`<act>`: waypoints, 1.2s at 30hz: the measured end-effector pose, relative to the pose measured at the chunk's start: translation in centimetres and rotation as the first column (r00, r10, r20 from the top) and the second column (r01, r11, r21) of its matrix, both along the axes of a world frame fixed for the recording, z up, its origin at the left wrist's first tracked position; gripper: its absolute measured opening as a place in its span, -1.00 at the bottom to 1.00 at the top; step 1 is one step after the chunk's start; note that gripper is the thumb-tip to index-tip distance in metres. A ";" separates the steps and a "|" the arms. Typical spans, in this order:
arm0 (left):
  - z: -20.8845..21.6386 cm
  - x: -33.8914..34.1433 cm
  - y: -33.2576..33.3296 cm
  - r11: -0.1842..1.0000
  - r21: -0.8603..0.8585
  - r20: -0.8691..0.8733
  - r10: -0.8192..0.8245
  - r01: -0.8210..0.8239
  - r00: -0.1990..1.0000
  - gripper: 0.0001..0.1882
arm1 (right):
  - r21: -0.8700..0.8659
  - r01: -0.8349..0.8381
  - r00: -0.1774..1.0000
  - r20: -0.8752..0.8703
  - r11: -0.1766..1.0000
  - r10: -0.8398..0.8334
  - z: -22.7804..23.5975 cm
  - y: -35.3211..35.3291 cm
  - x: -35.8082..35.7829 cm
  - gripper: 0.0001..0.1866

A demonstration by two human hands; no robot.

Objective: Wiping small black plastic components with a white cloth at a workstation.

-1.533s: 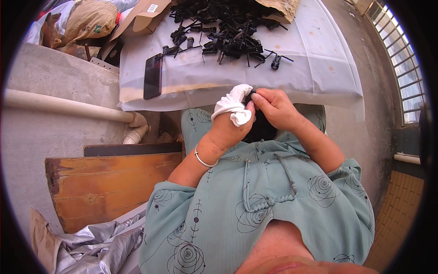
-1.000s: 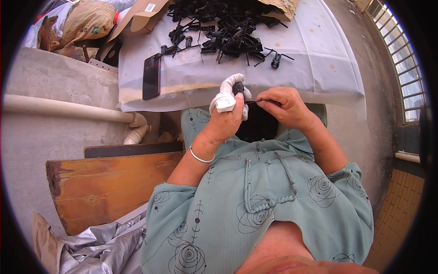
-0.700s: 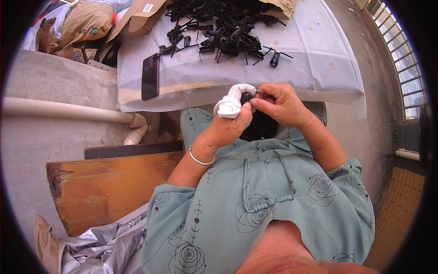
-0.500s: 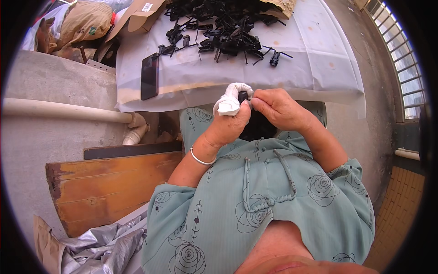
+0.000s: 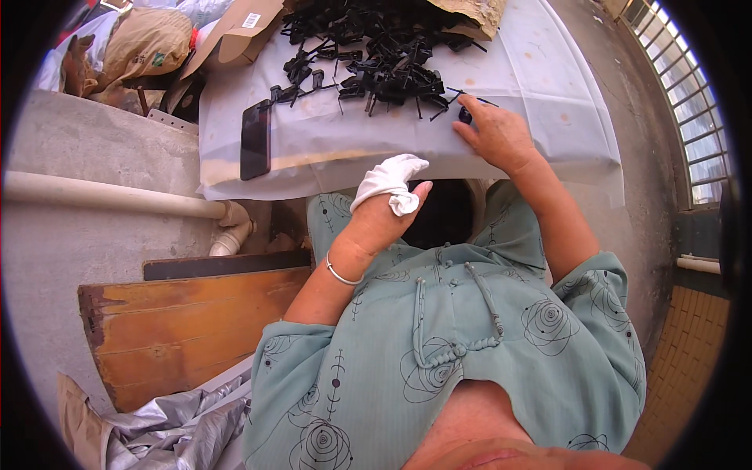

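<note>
here, left hand (image 5: 392, 205) unclenched, right hand (image 5: 500, 135) at black part (image 5: 465, 116), grip unclear, bulging sack (image 5: 147, 41)

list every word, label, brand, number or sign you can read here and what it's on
Nothing can be read clearly enough to quote:
White label on the cardboard box: dark bar-like marks, too small to read.
Brown bag: a green mark and dark print, too blurred to read.
Phone: dark screen, no text visible.
Black parts: no lettering visible.
Green top: circle and line patterns, no words visible.
</note>
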State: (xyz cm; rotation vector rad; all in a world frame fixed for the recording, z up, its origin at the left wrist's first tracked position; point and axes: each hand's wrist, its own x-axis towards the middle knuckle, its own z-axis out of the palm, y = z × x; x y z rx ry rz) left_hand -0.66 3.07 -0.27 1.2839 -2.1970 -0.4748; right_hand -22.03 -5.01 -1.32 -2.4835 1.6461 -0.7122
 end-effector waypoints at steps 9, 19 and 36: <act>0.5 -0.5 -0.1 0.716 0.632 -0.721 0.405 0.295 0.562 -0.72 | 0.428 -0.702 0.455 0.885 0.570 -0.104 3.2 5.0 0.3 -0.85; 1.4 -0.6 0.7 0.563 0.512 -0.853 0.422 0.649 0.307 -0.76 | 0.177 -0.462 0.610 0.775 0.869 0.167 4.2 6.6 3.2 -0.87; 2.1 -1.0 1.7 0.694 0.485 -0.842 0.206 0.533 0.498 -0.70 | -0.005 -0.213 0.795 0.581 0.977 0.176 3.1 7.6 4.2 -0.81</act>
